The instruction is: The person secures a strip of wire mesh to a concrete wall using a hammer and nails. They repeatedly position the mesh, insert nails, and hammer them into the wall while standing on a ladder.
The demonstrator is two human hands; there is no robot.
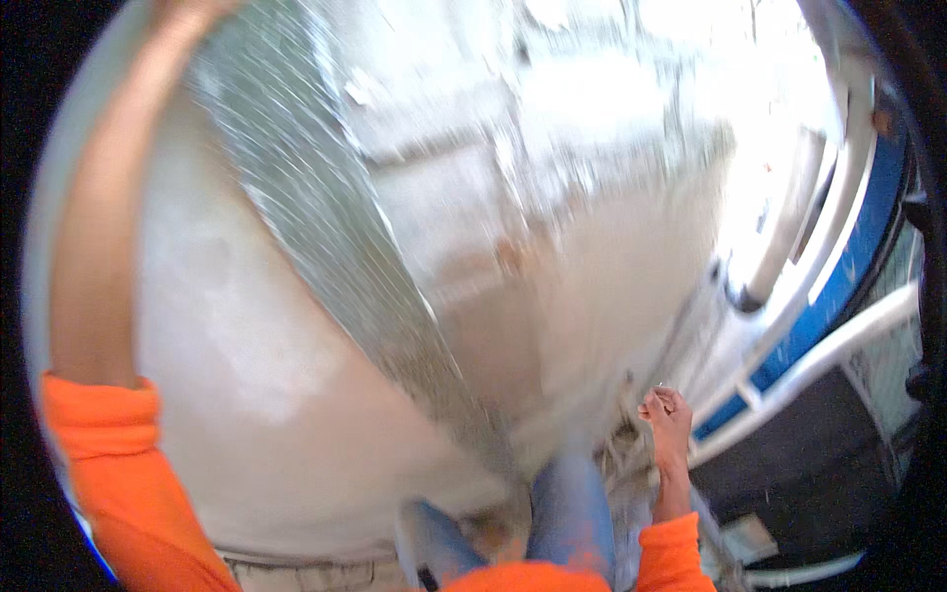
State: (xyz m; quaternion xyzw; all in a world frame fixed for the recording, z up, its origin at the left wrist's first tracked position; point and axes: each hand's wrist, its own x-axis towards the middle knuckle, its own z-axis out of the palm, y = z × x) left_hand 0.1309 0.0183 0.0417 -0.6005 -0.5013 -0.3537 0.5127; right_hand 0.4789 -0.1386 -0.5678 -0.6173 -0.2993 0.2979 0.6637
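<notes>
Pale plastered wall (pixel 247 326), filling the left and centre of the frame; strongly blurred by head motion. A long strip of grey wire mesh (pixel 335 247) runs diagonally across it from the upper left down to the lower centre, lying flat against the surface, apparently pressed there so that it follows the wall. Blue-and-white metal railing (pixel 838 286) curves down the right edge, above a dark patch at lower right. The person's blue trouser legs (pixel 567 513) appear at the bottom centre, seen from above. Left arm in an orange sleeve (pixel 109 464) rises along the left edge to the top; the left hand (pixel 192 10) sits at the upper end of the mesh, cut by the frame's rim, so its grip cannot be told. Right hand (pixel 669 412), lower right of centre, hangs beside the railing with fingers curled loosely inward; nothing can be made out in its grasp.
</notes>
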